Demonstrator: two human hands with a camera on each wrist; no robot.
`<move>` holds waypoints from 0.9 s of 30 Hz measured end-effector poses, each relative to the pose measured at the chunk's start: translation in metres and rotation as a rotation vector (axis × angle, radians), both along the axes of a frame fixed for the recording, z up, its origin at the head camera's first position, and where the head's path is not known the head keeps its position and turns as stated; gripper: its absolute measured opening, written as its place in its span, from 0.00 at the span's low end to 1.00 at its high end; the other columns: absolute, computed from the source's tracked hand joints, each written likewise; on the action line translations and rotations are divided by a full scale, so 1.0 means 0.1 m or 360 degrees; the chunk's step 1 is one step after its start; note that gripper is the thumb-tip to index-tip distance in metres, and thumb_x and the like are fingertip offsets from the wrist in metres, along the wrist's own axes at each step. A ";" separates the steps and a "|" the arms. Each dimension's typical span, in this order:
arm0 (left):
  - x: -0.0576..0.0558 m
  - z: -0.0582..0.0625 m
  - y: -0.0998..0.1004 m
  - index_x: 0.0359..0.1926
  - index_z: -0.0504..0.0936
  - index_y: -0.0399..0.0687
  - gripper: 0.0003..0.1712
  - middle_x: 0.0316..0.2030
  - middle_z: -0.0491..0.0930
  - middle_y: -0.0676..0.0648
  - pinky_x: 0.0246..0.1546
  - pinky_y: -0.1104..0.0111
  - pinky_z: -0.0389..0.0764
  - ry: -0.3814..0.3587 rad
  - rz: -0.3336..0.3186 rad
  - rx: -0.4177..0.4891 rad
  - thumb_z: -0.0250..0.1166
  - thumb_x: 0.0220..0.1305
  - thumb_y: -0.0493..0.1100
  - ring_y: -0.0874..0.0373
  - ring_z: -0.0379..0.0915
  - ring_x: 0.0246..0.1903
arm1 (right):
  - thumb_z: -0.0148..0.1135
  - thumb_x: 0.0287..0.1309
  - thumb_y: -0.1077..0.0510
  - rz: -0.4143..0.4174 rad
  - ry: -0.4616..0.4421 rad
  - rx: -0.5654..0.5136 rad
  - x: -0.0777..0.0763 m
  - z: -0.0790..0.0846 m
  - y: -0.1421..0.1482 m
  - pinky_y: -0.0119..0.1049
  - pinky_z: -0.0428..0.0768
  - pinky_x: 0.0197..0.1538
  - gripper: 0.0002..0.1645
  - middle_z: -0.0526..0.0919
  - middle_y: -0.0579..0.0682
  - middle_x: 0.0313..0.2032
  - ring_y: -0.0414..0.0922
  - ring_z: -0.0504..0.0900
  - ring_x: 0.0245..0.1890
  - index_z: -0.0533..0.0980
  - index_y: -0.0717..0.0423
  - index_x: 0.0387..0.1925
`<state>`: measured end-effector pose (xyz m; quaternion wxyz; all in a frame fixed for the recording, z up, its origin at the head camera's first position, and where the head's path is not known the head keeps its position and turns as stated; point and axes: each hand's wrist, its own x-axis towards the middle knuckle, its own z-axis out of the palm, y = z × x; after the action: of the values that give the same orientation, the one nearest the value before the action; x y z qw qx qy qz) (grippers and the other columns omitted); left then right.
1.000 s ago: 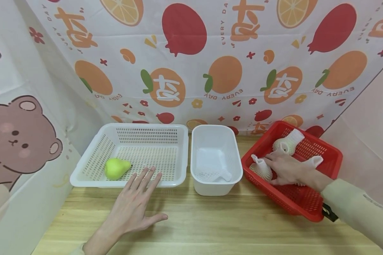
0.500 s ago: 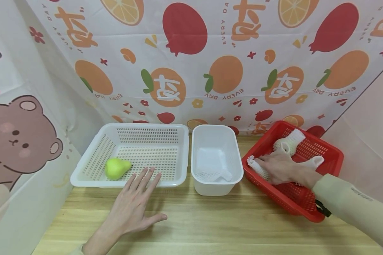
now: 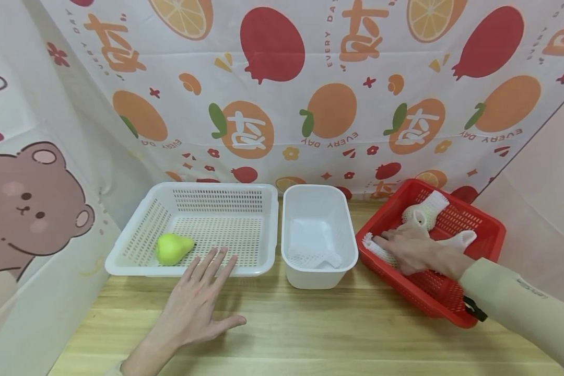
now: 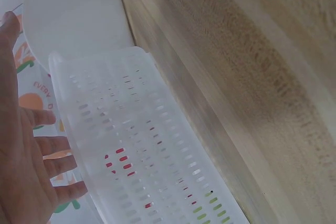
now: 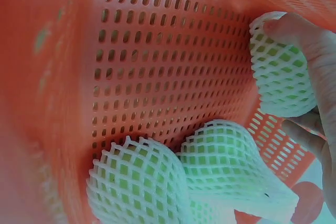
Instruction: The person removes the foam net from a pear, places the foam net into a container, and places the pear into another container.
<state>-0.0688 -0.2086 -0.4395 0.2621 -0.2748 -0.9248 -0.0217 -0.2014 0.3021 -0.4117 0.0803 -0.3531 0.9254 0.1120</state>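
Observation:
My right hand (image 3: pixel 410 249) is in the red basket (image 3: pixel 491 230), gripping a pear in a white foam net (image 5: pixel 281 72) near the basket's left side. Thumb and fingers lie on either side of it in the right wrist view, and green skin shows through the mesh. Other netted pears (image 5: pixel 137 184) lie beside it, partly hidden by my arm in the head view. Over the front rim of the white basket (image 3: pixel 216 186), my left hand (image 3: pixel 195 308) is spread with straight fingers. Inside that basket rests a bare green pear (image 3: pixel 173 249).
Between the two baskets stands a deep white bin (image 3: pixel 319 279), with a crumpled foam net (image 3: pixel 317 259) at its bottom. All three stand on a wooden table (image 3: pixel 282 334). A fruit-print cloth (image 3: pixel 282 109) hangs behind them.
My right hand has shifted a little to the left, and the netted pear in it has tipped over so its net's end points left. The left hand stays put.

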 end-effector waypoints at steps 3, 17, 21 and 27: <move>0.00 0.00 0.00 0.78 0.66 0.43 0.66 0.75 0.70 0.34 0.86 0.66 0.25 0.0007 -0.0001 -0.0002 0.35 0.62 0.90 0.36 0.68 0.73 | 0.83 0.42 0.41 0.0067 0.0059 -0.0028 0.01 0.02 0.04 0.61 0.85 0.61 0.51 0.86 0.57 0.57 0.57 0.85 0.58 0.72 0.48 0.68; 0.00 0.02 0.01 0.77 0.67 0.44 0.66 0.74 0.71 0.34 0.86 0.66 0.24 0.0006 -0.0006 0.0016 0.36 0.62 0.90 0.36 0.70 0.71 | 0.85 0.38 0.39 -0.0046 0.0112 -0.0145 0.12 0.27 0.15 0.61 0.88 0.57 0.53 0.82 0.54 0.59 0.55 0.83 0.58 0.74 0.43 0.68; 0.00 0.02 0.02 0.78 0.67 0.45 0.65 0.75 0.70 0.35 0.88 0.62 0.31 0.0004 -0.0002 0.0015 0.36 0.61 0.91 0.37 0.69 0.72 | 0.87 0.35 0.38 -0.0056 0.0184 -0.0204 0.14 0.35 0.16 0.59 0.90 0.54 0.54 0.82 0.52 0.57 0.53 0.82 0.55 0.75 0.41 0.68; 0.01 0.01 0.02 0.78 0.66 0.45 0.65 0.76 0.70 0.36 0.73 0.45 0.66 0.0015 0.0008 0.0008 0.35 0.62 0.91 0.37 0.69 0.72 | 0.87 0.33 0.37 -0.0039 0.0318 -0.0257 0.18 0.44 0.15 0.57 0.90 0.52 0.55 0.82 0.52 0.54 0.51 0.81 0.53 0.76 0.43 0.67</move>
<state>-0.0681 -0.2070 -0.4380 0.2673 -0.2720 -0.9242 -0.0221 -0.1835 0.3172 -0.3677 -0.0396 -0.3343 0.9390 0.0708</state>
